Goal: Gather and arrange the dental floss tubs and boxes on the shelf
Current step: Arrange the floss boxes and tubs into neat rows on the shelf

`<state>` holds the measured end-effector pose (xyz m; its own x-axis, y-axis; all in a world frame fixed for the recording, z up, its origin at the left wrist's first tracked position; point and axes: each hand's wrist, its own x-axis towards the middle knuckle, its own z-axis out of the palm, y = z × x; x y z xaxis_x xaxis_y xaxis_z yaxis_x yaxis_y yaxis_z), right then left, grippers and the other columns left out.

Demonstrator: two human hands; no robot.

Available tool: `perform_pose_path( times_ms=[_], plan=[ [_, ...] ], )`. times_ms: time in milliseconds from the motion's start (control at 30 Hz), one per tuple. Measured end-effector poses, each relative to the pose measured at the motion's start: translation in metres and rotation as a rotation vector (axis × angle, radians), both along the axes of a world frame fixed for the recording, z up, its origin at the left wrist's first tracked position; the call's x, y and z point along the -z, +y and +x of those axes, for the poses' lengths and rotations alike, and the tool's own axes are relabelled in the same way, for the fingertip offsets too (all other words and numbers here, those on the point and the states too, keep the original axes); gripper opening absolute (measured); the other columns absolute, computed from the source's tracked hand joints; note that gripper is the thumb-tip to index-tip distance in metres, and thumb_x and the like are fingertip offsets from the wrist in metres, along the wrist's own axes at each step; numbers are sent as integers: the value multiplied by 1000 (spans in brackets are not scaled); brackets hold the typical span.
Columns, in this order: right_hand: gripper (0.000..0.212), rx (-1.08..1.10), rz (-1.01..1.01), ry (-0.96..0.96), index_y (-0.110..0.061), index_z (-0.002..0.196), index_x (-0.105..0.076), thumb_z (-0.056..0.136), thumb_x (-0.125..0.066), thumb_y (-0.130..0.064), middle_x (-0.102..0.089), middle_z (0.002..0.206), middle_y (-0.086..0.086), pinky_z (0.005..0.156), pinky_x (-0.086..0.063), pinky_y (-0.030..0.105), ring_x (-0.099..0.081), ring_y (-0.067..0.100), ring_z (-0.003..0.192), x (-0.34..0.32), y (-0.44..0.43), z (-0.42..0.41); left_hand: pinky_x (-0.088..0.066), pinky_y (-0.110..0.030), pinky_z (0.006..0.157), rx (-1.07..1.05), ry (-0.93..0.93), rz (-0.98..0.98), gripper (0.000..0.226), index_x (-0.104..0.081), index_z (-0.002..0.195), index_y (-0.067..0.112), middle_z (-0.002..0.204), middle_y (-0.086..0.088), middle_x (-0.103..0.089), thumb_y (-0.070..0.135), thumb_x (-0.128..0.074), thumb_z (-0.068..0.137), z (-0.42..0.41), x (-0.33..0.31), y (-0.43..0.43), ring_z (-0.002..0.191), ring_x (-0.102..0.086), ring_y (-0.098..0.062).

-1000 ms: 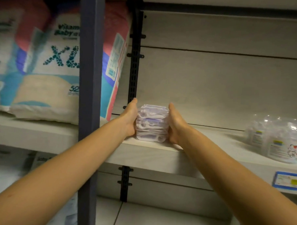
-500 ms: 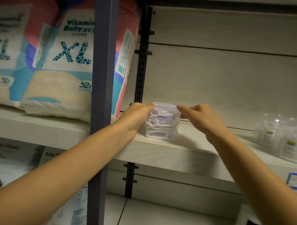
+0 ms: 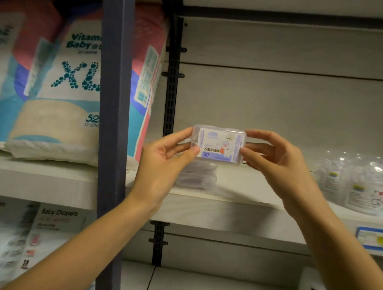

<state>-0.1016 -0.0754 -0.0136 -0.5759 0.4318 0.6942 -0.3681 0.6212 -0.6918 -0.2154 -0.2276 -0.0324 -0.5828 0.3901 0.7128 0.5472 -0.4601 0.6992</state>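
A clear flat dental floss box (image 3: pixel 219 146) with a white and purple label hangs tilted up above the shelf, its label facing me. My left hand (image 3: pixel 163 163) pinches its left end and my right hand (image 3: pixel 275 157) pinches its right end. Under it, a short stack of the same floss boxes (image 3: pixel 198 175) rests on the pale shelf board (image 3: pixel 238 204), partly hidden by my left hand. Clear floss tubs (image 3: pixel 360 185) with white labels stand at the right end of the same shelf.
Large XL baby diaper packs (image 3: pixel 57 84) fill the shelf bay to the left, behind a dark blue upright post (image 3: pixel 113 119). A black slotted rail (image 3: pixel 172 89) runs up the back wall. A blue price tag (image 3: pixel 373 239) sits on the shelf edge at right.
Both hands left the sides of the stack, took the top box by its ends, lifted it and tipped its label toward me. The view moved closer and to the left.
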Motion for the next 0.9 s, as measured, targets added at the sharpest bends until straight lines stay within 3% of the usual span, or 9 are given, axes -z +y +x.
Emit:
perform_pose_path(
  times_ms=[100,200,300,467,567,633,733,833,900],
  plan=[
    [31,65,136,-72,-37,105,-56,80,-65,-22,-69,98,-11,74,-57,24,-69,5,86,-10,3,20,-54,-13,71,48,61,-31,36,-61,110,18,105,9,-68,1,-65,79,8,-9,9,90,-69,-3],
    [29,131,236,-173,-42,99,-55,78,-66,-25,-67,97,-11,76,-56,22,-68,4,85,-29,19,48,-54,-13,73,62,134,-131,42,-56,116,18,111,3,-63,1,-66,79,21,-25,31,87,-71,-9],
    [30,221,320,-352,-32,103,-57,76,-68,-24,-67,100,-6,77,-57,27,-68,8,87,-50,45,72,-52,-17,77,32,229,-241,37,-58,116,14,116,-6,-62,4,-65,81,35,-39,62,85,-69,-15],
    [38,379,535,-681,-17,110,-58,75,-72,-24,-67,108,3,90,-52,39,-65,18,97,-72,92,85,-50,-23,81,-97,383,-420,28,-65,106,12,99,-6,-68,13,-71,78,41,-52,118,88,-65,-17],
    [41,416,649,-850,-15,114,-57,79,-69,-30,-65,116,5,94,-48,38,-60,23,105,-78,115,81,-47,-22,73,-80,362,-562,28,-66,105,11,93,-5,-66,11,-72,78,38,-53,145,78,-59,-13],
    [41,433,733,-953,-14,116,-57,80,-67,-32,-63,118,6,95,-46,36,-58,24,107,-78,127,73,-45,-14,66,-44,333,-638,28,-66,106,8,93,-7,-65,8,-71,78,37,-50,159,72,-55,-10],
    [43,446,848,-1073,-14,116,-58,80,-67,-35,-62,120,6,91,-44,32,-57,24,107,-74,146,58,-43,-9,64,-32,279,-690,32,-65,108,3,94,-10,-63,5,-72,76,33,-38,177,71,-56,-9],
    [46,445,937,-1154,-14,116,-59,78,-69,-37,-62,120,5,86,-41,27,-56,24,107,-67,161,45,-42,-2,58,-30,236,-718,35,-63,110,-1,92,-9,-62,1,-71,76,30,-28,190,59,-57,4],
    [45,435,988,-1193,-15,117,-59,79,-68,-38,-63,120,3,82,-40,25,-57,23,107,-63,168,40,-40,1,57,-38,235,-744,36,-63,110,-1,93,-9,-63,3,-72,76,28,-24,195,62,-56,2]
  ],
)
